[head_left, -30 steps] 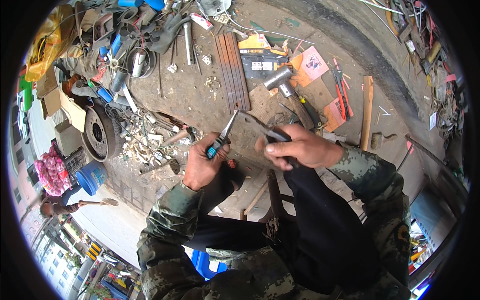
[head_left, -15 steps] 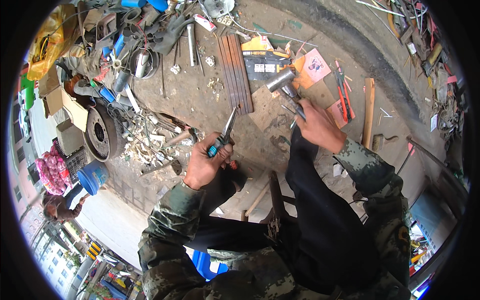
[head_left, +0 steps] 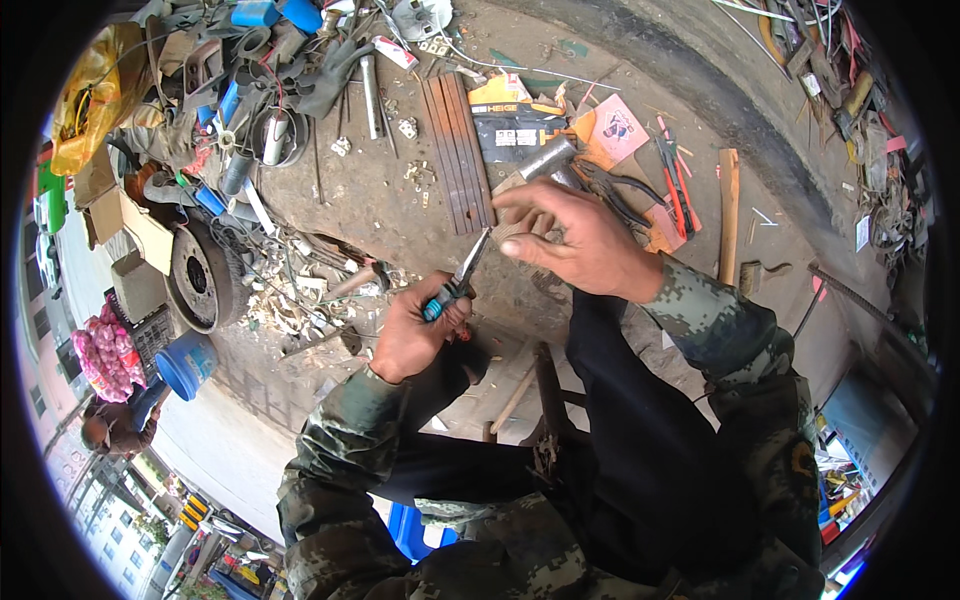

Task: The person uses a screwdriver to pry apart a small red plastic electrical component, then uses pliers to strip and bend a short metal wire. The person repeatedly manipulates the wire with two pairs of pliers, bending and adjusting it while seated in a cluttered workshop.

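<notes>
My left hand (head_left: pixel 408 328) is closed round a pair of needle-nose pliers (head_left: pixel 462 280) with blue and dark handles. Their narrow jaws point up and slightly right, and I cannot make out anything in the tips. Close to those tips is my right hand (head_left: pixel 585 240), thumb and index finger apart and the other fingers curled; nothing shows in it. Just beyond the right hand a hammer (head_left: pixel 548 157) with a thick metal head lies on the ground, its handle hidden. Dark-handled pincers (head_left: pixel 618 190) and red-handled pliers (head_left: pixel 680 188) lie beside it.
Brown slotted bars (head_left: pixel 455 155) lie ahead of my hands, next to a torn orange and black package (head_left: pixel 515 130). To the left are a round metal drum (head_left: pixel 200 270), scattered scraps and a blue bucket (head_left: pixel 185 363). A wooden strip (head_left: pixel 729 215) lies right. Another person (head_left: pixel 122 425) is far left.
My right hand has let go of the hammer, which now lies on the ground, and has moved left toward the pliers' tips. My left hand still grips the needle-nose pliers.
</notes>
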Demonstrator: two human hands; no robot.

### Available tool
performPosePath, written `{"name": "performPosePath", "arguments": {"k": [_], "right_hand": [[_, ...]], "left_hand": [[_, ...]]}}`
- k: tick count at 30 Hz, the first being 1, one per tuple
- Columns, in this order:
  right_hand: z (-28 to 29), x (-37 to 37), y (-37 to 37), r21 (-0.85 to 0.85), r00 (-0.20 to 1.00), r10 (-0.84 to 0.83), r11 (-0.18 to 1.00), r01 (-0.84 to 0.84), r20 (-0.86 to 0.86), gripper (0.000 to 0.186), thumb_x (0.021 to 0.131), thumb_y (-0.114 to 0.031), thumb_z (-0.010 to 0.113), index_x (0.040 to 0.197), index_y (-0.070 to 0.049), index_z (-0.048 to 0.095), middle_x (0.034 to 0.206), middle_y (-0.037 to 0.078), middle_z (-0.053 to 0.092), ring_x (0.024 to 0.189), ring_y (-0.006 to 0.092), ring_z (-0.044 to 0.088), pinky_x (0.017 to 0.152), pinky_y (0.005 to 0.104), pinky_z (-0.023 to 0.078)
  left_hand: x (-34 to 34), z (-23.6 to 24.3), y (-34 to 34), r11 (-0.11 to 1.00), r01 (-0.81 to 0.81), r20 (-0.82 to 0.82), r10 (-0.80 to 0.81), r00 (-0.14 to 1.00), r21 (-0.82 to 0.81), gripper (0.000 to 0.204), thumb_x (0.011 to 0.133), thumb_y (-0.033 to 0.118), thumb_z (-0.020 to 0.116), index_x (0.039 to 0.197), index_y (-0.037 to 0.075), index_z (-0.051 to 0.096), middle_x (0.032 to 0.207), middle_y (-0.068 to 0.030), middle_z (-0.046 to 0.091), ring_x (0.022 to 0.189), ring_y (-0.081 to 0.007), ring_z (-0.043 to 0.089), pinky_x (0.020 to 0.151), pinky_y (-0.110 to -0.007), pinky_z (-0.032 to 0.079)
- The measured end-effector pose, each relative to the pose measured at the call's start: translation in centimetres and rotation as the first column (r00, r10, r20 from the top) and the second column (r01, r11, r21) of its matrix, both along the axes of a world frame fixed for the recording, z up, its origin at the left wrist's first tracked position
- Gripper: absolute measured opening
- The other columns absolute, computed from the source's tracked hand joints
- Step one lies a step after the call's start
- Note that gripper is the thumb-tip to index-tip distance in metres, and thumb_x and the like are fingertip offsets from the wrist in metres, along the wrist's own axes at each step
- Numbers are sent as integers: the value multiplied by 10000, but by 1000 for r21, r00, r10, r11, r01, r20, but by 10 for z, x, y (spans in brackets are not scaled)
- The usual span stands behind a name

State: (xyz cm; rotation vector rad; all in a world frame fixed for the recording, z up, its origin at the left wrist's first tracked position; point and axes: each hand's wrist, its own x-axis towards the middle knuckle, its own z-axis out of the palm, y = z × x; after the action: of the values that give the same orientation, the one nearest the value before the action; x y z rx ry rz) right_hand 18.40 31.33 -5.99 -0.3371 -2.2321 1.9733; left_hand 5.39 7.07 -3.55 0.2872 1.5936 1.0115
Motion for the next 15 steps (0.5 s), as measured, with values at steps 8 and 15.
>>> {"name": "performPosePath", "arguments": {"k": [8,15], "right_hand": [[-9,-11,-10,-117,1000,16,993,-13,24,194,995,-142,715,1101,19,695,908,50,671,819,83,604,729,253,505],[-12,-7,-2,-196,977,-172,961,194,124,169,1009,-137,693,1079,16,710,960,43,708,866,102,642,791,265,517]], "left_hand": [[-2,-5,-5,994,73,106,-82,991,83,278,1056,224,640,1216,-2,611,929,-42,686,803,-120,653,740,-266,532],[15,-13,-6,993,-107,323,86,942,49,283,1069,203,612,1259,-6,596,1006,-75,688,880,-165,670,799,-304,551]]}}
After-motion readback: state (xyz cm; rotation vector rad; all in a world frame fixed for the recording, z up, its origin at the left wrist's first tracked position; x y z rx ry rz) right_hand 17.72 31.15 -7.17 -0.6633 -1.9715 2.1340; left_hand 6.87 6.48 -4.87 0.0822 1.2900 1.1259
